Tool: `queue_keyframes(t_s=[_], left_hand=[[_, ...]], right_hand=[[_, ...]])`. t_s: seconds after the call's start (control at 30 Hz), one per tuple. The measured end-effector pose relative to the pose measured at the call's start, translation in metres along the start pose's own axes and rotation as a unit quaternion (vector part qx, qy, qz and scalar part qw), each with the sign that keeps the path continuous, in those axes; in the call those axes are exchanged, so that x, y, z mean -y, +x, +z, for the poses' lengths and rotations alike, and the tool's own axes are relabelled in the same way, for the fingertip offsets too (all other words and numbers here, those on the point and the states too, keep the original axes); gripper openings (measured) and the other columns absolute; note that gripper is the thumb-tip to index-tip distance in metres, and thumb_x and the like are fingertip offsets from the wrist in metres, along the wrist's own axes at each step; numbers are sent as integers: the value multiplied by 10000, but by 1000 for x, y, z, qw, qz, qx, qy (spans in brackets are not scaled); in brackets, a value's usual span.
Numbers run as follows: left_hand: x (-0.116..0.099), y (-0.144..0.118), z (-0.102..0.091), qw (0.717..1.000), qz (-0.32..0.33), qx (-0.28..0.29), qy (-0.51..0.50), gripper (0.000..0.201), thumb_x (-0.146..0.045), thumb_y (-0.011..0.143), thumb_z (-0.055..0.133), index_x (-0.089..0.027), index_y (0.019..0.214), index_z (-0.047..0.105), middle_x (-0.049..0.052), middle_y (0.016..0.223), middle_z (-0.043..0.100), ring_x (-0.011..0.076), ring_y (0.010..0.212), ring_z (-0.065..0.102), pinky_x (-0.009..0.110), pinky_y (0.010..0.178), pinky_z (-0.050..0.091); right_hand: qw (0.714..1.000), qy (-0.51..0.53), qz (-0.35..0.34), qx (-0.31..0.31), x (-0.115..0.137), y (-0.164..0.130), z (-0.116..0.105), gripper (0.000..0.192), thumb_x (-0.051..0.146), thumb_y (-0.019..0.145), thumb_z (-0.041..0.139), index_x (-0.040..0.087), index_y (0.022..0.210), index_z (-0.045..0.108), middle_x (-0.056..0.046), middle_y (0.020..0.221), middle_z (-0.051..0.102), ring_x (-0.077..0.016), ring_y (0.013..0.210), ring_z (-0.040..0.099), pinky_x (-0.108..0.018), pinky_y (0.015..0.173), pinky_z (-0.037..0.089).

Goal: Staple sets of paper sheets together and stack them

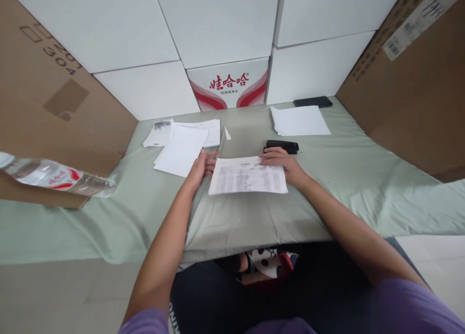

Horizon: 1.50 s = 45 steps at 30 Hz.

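Observation:
Printed sheets of paper [249, 176] covered in rows of text and tables are in front of me, near the front of the cloth-covered surface. My right hand [282, 163] grips their upper right corner, fingers over the top and thumb hidden. Beside the left edge of the sheets is my left hand [204, 167], its fingers apart and partly bent; whether they touch the paper is hard to see. Just behind my right hand lies a black stapler [282, 145]. A pile of white paper [181, 150] spreads out beyond my left hand.
White paper [300, 120] lies at the back right, with a black phone [313, 102] behind it. A small clear packet [159, 133] and a paper scrap [227, 134] are at the back. Cardboard boxes [410, 96] flank both sides; a water bottle [58, 175] lies left. White boxes [228, 23] wall the back.

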<state>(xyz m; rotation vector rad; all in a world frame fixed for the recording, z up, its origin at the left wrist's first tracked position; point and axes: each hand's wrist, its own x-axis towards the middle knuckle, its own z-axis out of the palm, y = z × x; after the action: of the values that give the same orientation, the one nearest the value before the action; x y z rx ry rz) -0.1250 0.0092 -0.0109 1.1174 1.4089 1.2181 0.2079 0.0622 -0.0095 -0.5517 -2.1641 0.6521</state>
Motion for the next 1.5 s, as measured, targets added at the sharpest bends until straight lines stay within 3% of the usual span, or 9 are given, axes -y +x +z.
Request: queue_keyframes(t_s=[0.13,0.27,0.43,0.6,0.67,0.77,0.87,1.17,1.5], left_hand=[[0,-1,3,998,-51,31,-3,675,-466,693,822,-131,1249,639,65,828,739,155,626,652,241,507,474],[0,-4,8,999,-31,24,16,594,-384,657,833,-138,1171,668,55,830,742,151,642,659,235,510,500],[6,1,6,999,10,-25,28,453,-411,663,804,-136,1010,704,42,787,719,147,604,648,258,507,539],[7,3,3,997,35,-49,41,414,-413,686,790,-134,982,715,57,845,739,140,593,648,258,501,547],[5,2,3,998,26,-50,38,460,-419,693,795,-138,1048,708,48,820,740,148,604,656,265,516,556],[0,-2,4,999,-19,18,36,581,-448,681,824,-139,1152,680,57,810,756,188,678,701,292,574,579],[-2,-5,6,996,-41,59,44,606,-474,628,865,-129,1089,677,76,808,765,217,715,718,303,589,576],[-3,-8,3,996,-11,41,79,451,-469,636,852,-156,909,676,50,722,737,184,618,672,265,512,497],[0,-7,6,994,13,36,99,383,-455,665,827,-173,861,658,28,663,704,167,567,635,258,485,463]], right_hand=[[1000,-9,3,12,-3,-3,5,278,483,921,649,325,1109,780,-70,1349,667,-289,1317,517,-552,1116,415],[996,25,69,-51,4,-4,9,425,482,899,669,310,1287,696,-96,1493,542,-293,1368,485,-533,1146,389],[918,197,272,-209,13,-1,14,662,619,930,506,272,1492,480,-137,1436,584,-259,1098,687,-401,838,594],[892,244,353,-140,13,-3,18,582,519,828,680,179,1297,627,-95,908,761,-252,764,727,-391,673,597],[894,254,352,-113,13,-4,20,470,451,813,705,180,1196,669,-81,847,758,-247,724,723,-398,673,595],[891,266,350,-115,11,-4,23,360,418,822,688,183,1094,680,-79,859,758,-240,727,724,-392,680,590],[886,269,359,-120,10,-3,23,348,408,813,679,180,1074,653,-74,838,753,-233,696,713,-388,662,582],[937,-75,326,-100,17,-5,22,323,281,854,568,192,1161,614,-14,685,674,-199,626,599,-333,639,438],[937,-152,313,-43,17,-7,23,142,253,862,571,220,998,593,-23,716,664,-191,642,552,-313,620,348]])
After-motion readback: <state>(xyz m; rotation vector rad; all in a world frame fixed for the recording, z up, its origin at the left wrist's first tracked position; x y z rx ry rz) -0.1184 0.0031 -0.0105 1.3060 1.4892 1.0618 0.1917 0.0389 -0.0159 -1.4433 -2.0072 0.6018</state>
